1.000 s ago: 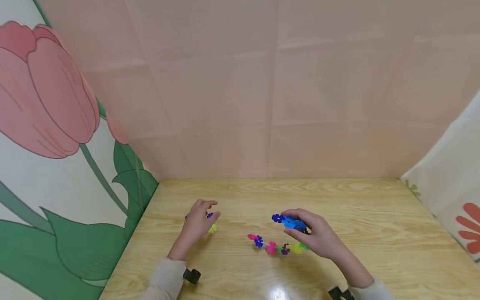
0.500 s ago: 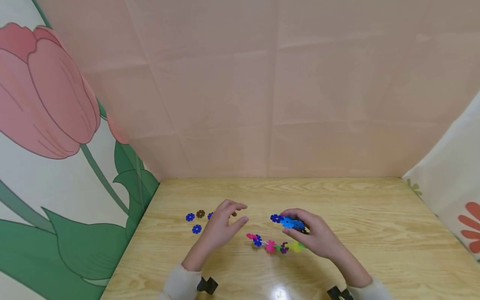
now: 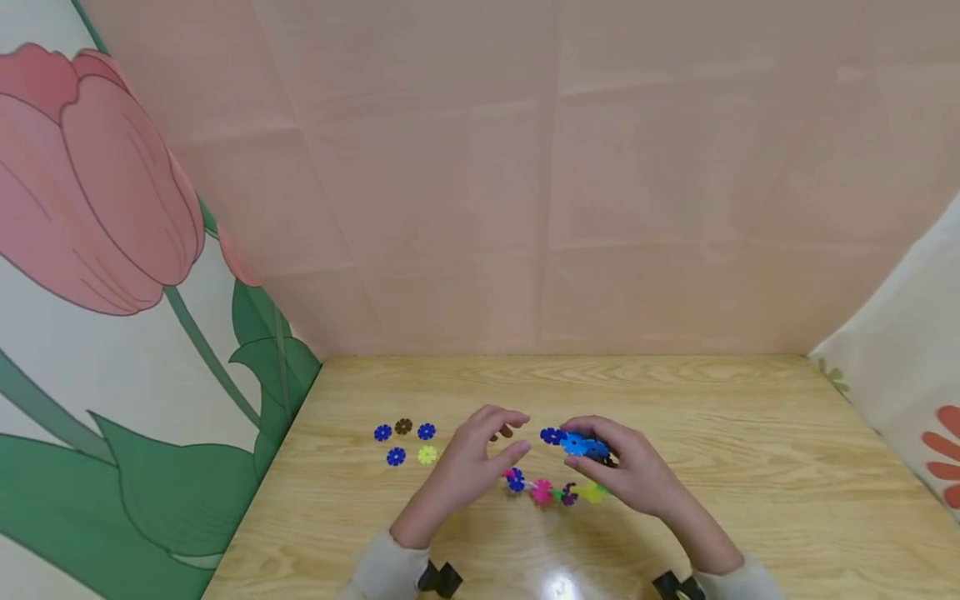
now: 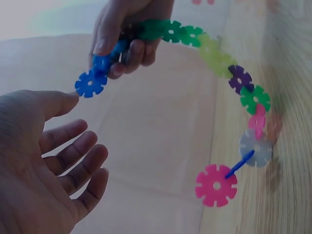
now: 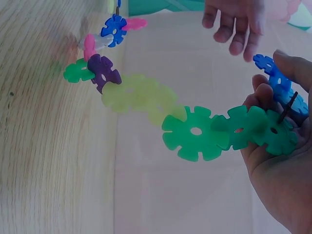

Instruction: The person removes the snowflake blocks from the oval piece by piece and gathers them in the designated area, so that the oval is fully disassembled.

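Note:
A chain of slotted plastic flower discs hangs from my right hand, which pinches it near its blue end between thumb and fingers. From the hand the linked discs run through green, pale yellow, purple, green, pink and clear, down to a pink disc. Past the fingertips sticks out a blue end disc. My left hand hovers to the left of that end, fingers apart and loosely bent, with nothing seen in it. In the left wrist view its thumb tip is close to the blue end disc; contact cannot be told.
Loose discs lie on the wooden table at the left: several blue ones, a brown disc and a yellow disc. A pink cloth hangs behind the table's back edge. Tulip-print fabric stands at the left side.
My left hand has moved right, from over the loose discs towards the chain's blue end, uncovering those discs. The right hand keeps its hold on the chain, nearly still.

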Demonstrator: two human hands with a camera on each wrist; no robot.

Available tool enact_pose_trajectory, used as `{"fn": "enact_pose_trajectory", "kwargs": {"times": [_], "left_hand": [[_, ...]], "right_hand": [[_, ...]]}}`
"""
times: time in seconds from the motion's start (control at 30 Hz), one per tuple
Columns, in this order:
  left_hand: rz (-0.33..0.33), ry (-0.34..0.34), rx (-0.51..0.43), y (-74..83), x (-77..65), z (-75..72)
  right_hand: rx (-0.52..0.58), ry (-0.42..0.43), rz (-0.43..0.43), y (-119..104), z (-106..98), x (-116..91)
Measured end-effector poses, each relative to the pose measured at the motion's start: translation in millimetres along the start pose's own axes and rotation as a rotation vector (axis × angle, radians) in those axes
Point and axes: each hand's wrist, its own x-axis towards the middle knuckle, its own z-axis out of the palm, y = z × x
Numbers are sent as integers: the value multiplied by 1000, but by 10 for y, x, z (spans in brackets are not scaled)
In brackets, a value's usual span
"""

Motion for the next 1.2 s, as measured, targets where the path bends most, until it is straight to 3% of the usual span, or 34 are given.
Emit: {"fn": "enact_pose_trajectory", "kwargs": {"times": [0.43,0.83,1.2], "left_hand": [[78,-17,-49,101,90,157],[152,23,-50,166,138,221],[76,26,-57,178,163,222]], "right_hand": [[69,-16,-27,-27,13,21],[125,-31,-24,16,24,19],[117,-33,-22,-10,18,24]]}}
